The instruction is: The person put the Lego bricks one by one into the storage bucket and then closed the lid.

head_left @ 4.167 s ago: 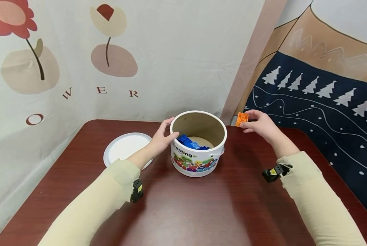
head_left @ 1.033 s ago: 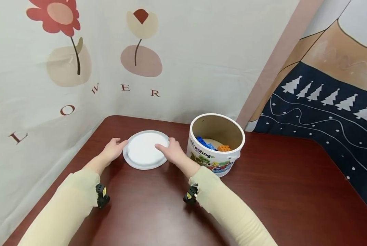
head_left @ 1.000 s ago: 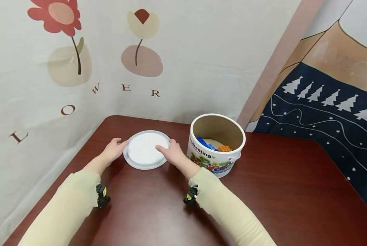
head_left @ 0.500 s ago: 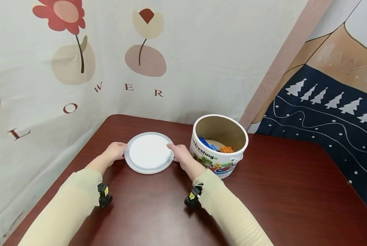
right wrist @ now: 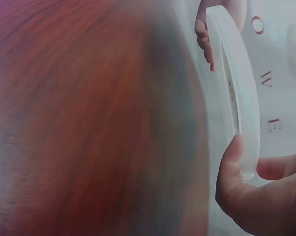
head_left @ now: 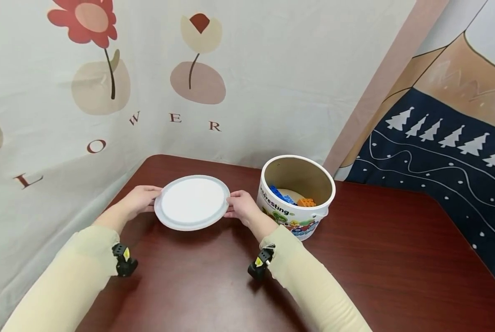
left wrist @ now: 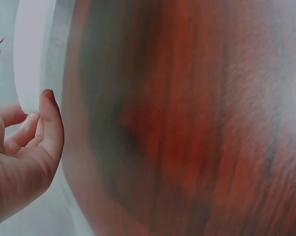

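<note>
A round white lid (head_left: 193, 202) is held between my two hands, raised over the table with its flat top up. My left hand (head_left: 138, 202) pinches its left edge; in the left wrist view, the thumb and fingers (left wrist: 50, 123) lie on either side of the rim. On the opposite edge, my right hand (head_left: 243, 206) grips the lid, which the right wrist view shows from the side, with the thumb (right wrist: 230, 162) against the rim. Just right of that hand stands the white bucket (head_left: 299, 157), uncovered, with blue bricks (head_left: 281, 195) and an orange brick (head_left: 306, 202) inside.
A dark reddish wooden table (head_left: 205, 281) carries the bucket near its back edge. The bucket's handle (head_left: 321, 214) hangs at its right side. A pale printed cloth (head_left: 272, 69) rises behind the table, and a dark blue tree-patterned one (head_left: 434, 152) at the right.
The orange brick went from my right hand into the bucket. Both hands came to the lid, took hold of its edges and lifted it, shifting it slightly left. The view turned left.
</note>
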Action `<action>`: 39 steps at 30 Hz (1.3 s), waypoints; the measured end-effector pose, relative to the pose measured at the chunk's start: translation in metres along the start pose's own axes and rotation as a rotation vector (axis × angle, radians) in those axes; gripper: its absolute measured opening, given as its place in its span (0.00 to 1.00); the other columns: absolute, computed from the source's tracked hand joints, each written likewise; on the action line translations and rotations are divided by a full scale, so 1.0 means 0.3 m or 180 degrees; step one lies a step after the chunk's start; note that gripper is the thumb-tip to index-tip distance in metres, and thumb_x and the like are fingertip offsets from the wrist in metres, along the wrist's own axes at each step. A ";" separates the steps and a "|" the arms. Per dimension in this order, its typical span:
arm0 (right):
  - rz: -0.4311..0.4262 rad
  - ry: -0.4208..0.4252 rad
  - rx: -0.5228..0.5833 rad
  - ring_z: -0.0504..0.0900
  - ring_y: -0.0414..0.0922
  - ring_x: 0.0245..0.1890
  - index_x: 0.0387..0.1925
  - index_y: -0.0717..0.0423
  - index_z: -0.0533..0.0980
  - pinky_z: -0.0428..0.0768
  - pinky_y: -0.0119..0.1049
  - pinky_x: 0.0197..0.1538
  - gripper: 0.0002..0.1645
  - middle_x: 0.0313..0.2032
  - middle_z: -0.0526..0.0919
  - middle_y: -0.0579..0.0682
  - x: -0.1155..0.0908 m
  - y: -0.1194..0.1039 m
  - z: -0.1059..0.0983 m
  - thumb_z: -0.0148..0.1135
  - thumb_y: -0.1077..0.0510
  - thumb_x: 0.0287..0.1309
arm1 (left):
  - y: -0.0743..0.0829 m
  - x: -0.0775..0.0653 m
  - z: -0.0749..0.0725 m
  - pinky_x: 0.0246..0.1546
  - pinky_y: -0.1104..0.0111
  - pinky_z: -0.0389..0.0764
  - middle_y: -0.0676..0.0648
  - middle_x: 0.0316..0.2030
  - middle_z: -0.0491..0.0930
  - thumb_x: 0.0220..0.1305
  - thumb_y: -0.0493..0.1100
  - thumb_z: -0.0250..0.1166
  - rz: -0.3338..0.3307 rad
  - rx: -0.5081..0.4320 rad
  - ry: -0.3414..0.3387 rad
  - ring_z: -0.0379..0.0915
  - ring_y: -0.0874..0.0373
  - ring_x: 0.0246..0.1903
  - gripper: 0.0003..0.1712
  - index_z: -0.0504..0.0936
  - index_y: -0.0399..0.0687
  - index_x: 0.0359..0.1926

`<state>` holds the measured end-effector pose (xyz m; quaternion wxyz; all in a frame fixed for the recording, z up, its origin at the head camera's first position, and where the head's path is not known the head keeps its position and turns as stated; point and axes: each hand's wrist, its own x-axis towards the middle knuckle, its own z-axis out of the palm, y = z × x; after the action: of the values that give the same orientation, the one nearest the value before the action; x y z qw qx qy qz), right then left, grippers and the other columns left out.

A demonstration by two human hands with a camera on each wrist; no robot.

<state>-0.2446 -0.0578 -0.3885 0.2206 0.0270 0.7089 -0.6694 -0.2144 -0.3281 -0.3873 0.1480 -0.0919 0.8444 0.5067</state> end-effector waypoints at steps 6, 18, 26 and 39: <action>-0.0010 -0.0110 0.0035 0.75 0.42 0.22 0.54 0.68 0.63 0.78 0.26 0.22 0.18 0.29 0.71 0.53 -0.027 -0.058 0.007 0.49 0.66 0.64 | 0.030 -0.022 -0.048 0.50 0.67 0.79 0.26 0.64 0.58 0.74 0.47 0.38 0.0093 0.0047 -0.0006 0.71 0.54 0.51 0.32 0.52 0.25 0.67; -0.0163 -0.0164 0.0057 0.75 0.41 0.21 0.55 0.68 0.64 0.78 0.26 0.23 0.19 0.29 0.72 0.53 -0.071 -0.151 -0.025 0.50 0.66 0.64 | 0.114 -0.066 -0.079 0.43 0.75 0.79 0.29 0.64 0.60 0.73 0.53 0.41 0.0251 0.0108 0.0082 0.73 0.58 0.46 0.35 0.54 0.29 0.68; -0.0263 -0.0236 0.0113 0.75 0.41 0.21 0.55 0.69 0.65 0.79 0.27 0.24 0.20 0.28 0.73 0.52 -0.093 -0.221 -0.056 0.50 0.67 0.63 | 0.175 -0.076 -0.099 0.40 0.80 0.78 0.36 0.62 0.63 0.71 0.55 0.44 0.0433 -0.0112 0.0155 0.71 0.77 0.34 0.36 0.58 0.32 0.67; -0.0421 -0.0325 0.0003 0.77 0.39 0.21 0.61 0.70 0.59 0.80 0.27 0.28 0.24 0.29 0.74 0.51 -0.152 -0.320 -0.200 0.47 0.66 0.65 | 0.299 -0.082 -0.050 0.39 0.78 0.79 0.66 0.34 0.75 0.71 0.49 0.49 0.0756 -0.0649 0.0023 0.74 0.73 0.35 0.32 0.60 0.31 0.66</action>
<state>-0.2521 0.0018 -0.2821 0.2117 -0.0540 0.6966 -0.6833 -0.2209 -0.2990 -0.2978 0.0740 -0.0078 0.7940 0.6033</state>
